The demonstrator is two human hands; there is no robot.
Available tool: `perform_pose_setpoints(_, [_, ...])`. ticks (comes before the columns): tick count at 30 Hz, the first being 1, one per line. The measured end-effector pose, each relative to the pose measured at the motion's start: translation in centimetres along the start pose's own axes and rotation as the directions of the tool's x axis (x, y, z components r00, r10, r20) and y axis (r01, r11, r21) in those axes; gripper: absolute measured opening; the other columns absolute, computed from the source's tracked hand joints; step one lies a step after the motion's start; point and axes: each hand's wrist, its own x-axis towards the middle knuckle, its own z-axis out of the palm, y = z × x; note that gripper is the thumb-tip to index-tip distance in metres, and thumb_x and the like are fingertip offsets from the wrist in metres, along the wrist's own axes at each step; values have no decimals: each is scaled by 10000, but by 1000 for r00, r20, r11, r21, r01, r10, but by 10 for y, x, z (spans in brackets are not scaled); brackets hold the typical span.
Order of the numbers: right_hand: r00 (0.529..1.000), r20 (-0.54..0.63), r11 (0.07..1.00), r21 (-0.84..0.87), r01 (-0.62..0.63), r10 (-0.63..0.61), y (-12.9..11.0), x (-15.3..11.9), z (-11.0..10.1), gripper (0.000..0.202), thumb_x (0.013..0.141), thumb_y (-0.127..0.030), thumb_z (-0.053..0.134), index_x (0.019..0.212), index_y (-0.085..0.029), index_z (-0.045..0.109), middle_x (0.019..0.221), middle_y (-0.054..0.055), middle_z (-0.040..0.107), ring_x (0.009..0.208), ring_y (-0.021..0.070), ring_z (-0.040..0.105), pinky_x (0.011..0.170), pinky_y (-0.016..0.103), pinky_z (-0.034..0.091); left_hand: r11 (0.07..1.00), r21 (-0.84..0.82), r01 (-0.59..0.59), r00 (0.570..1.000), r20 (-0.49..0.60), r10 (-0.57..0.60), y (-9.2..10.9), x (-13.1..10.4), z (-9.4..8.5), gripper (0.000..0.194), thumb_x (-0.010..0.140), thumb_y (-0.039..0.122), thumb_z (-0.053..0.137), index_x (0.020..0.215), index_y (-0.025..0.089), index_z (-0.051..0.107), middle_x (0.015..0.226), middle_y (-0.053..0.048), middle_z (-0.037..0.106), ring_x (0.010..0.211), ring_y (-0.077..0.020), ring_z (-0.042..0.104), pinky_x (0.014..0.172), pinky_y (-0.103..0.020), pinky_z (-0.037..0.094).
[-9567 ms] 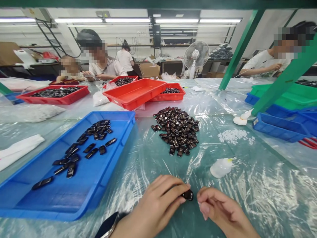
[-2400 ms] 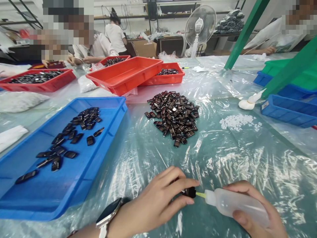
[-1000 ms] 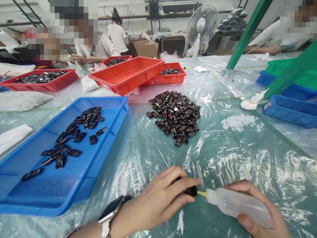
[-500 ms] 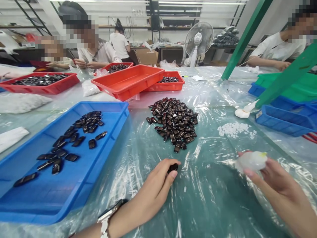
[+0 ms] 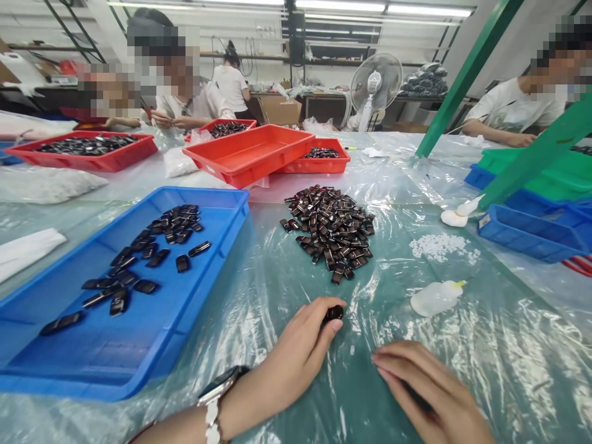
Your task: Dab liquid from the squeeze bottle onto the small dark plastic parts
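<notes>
My left hand (image 5: 305,345) is closed around a small dark glossy piece (image 5: 333,313), just in front of a heap of similar dark pieces (image 5: 330,228). To its right, my right hand (image 5: 425,382) hovers low over the plastic-covered table with fingertips close together; no object shows in it. A small white bit (image 5: 352,350) lies between the hands. The translucent squeeze bottle (image 5: 437,298) with a yellowish tip rests on its side beyond my right hand. Tiny white pieces (image 5: 441,246) are scattered behind the bottle.
A blue tray (image 5: 178,320) with several dark pieces stands at left. Red trays (image 5: 250,161) sit at the back. Blue bins (image 5: 531,231) and a green post (image 5: 467,80) are at right. People work across the table; a fan (image 5: 374,86) stands behind.
My right hand has let go of the bottle, which now lies on the table, and has moved left and nearer. My left hand still holds the dark piece. The view has shifted slightly.
</notes>
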Motion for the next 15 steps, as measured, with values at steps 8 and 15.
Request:
perform_pose_setpoints(8, [993,109,999,-30,38,-35,-3,38,27,345,909,-18,365,978,-208,644,928,102,657,803,259,656,600,375,545,1000,6,-27,1000,-6,27,-2,0,2,283,1055,377,326,1291,283,451,1258,-54,567,1150,-234,539,964,-400,445])
perform_pose_setpoints(15, [986,78,971,178,-159,147,1,50,36,231,940,-132,384,874,-214,590,890,96,595,781,277,594,630,419,481,996,8,-89,996,-8,89,2,1,0,265,1057,325,333,1276,254,463,1251,-64,578,1136,-222,543,972,-387,439])
